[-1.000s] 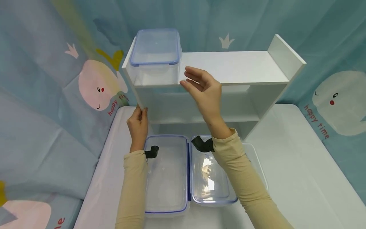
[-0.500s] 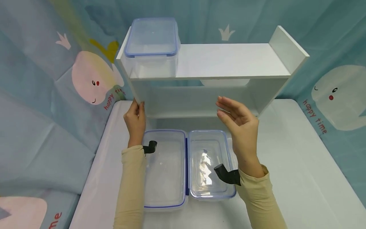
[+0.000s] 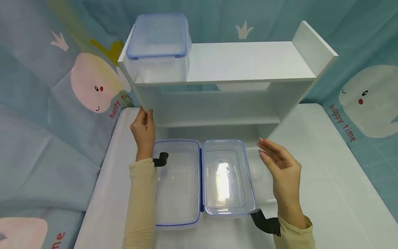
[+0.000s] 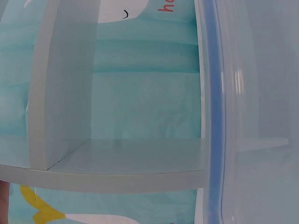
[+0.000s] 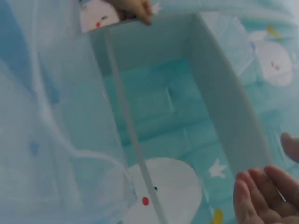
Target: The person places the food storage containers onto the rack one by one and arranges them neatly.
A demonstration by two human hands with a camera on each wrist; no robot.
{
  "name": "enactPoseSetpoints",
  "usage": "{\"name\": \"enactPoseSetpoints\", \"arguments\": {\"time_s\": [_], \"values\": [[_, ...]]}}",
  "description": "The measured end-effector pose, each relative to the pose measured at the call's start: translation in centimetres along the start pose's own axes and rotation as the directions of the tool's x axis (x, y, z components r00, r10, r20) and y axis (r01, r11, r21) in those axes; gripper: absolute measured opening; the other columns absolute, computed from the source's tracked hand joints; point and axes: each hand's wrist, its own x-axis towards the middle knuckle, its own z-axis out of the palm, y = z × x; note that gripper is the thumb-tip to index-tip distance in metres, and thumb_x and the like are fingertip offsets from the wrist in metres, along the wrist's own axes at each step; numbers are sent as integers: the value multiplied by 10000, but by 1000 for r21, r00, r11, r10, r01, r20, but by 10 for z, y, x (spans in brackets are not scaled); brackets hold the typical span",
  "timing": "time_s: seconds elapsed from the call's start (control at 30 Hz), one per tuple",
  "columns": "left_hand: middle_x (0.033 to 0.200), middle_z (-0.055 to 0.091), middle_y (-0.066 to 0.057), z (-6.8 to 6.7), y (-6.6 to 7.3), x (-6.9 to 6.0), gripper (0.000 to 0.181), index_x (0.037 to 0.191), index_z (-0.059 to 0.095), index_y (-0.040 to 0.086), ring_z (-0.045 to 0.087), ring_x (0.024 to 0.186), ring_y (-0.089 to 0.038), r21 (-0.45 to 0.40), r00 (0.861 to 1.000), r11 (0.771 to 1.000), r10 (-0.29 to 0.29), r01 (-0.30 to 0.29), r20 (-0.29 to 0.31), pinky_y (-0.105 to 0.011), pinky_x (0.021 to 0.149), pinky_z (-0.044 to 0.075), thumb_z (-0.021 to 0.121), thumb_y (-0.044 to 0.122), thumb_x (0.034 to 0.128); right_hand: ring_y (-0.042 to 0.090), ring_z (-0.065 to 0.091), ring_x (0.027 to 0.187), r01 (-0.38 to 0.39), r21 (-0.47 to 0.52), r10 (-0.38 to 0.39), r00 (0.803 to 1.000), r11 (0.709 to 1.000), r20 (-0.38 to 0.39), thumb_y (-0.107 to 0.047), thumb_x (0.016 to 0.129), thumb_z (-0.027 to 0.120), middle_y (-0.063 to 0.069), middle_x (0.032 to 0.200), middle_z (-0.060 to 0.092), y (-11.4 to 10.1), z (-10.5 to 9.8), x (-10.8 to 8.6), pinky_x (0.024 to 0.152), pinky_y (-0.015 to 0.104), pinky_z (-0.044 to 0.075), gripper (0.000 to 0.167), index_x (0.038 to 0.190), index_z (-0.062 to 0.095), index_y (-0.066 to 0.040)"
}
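In the head view, the left hand (image 3: pixel 144 133) pinches the front edge of the white shelf's (image 3: pixel 224 122) left side panel between thumb and fingers. The right hand (image 3: pixel 284 173) hovers at the right with fingers loosely bent, holding nothing; the right wrist view shows its fingers (image 5: pixel 266 191) apart from the shelf. A lidded clear box (image 3: pixel 161 38) with a blue rim stands on the shelf's top board at the left. Below, a large clear container (image 3: pixel 177 183) lies beside a smaller clear one (image 3: pixel 228 178) with a shiny surface.
Another clear container (image 3: pixel 261 173) lies partly under the smaller one's right side. The white table (image 3: pixel 335 193) extends to the right. A blue-green curtain (image 3: pixel 217 20) with whale prints surrounds the back and sides.
The right hand has moved down and to the right, away from the top board. The left hand keeps its pinch on the side panel. The view has shifted slightly.
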Motion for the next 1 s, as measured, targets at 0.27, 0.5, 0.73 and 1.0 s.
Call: {"name": "enactPoseSetpoints", "arguments": {"time_s": [0.27, 0.5, 0.73, 1.0], "values": [[898, 698, -183, 1, 0, 0, 196, 1057, 669, -42, 675, 791, -324, -13, 1000, 1000, 10, -10, -12, -76, 694, 417, 574, 88, 945, 207, 625, 1051, -51, -46, 48, 997, 998, -58, 161, 843, 586, 138, 1136, 656, 5, -34, -14, 870, 237, 479, 316, 1157, 556, 184], [862, 696, -190, 0, -1, 0, 182, 1020, 668, -58, 672, 757, -322, -8, 1000, 1000, 21, -21, -17, -54, 674, 400, 584, 80, 937, 198, 630, 1043, -85, -51, 80, 994, 995, -78, 182, 841, 569, 128, 1127, 661, 15, -54, -24, 860, 237, 483, 321, 1160, 539, 202], [935, 683, -232, 2, 3, 0, 182, 1052, 645, -104, 670, 832, -359, -2, 1000, 1000, -11, 11, -13, -52, 711, 406, 567, 4, 928, 170, 626, 1034, -128, -137, 112, 986, 982, -120, 182, 827, 591, 90, 1112, 669, 24, -70, -31, 845, 211, 482, 327, 1152, 552, 192], [941, 662, -281, -6, 34, -1, 206, 1088, 622, -138, 654, 827, -410, -30, 1000, 999, -14, 14, -8, -34, 709, 386, 554, -43, 918, 169, 608, 1053, -178, -168, 161, 981, 970, -108, 198, 823, 582, 82, 1135, 657, 29, -81, -33, 846, 206, 480, 348, 1167, 537, 197]]}}
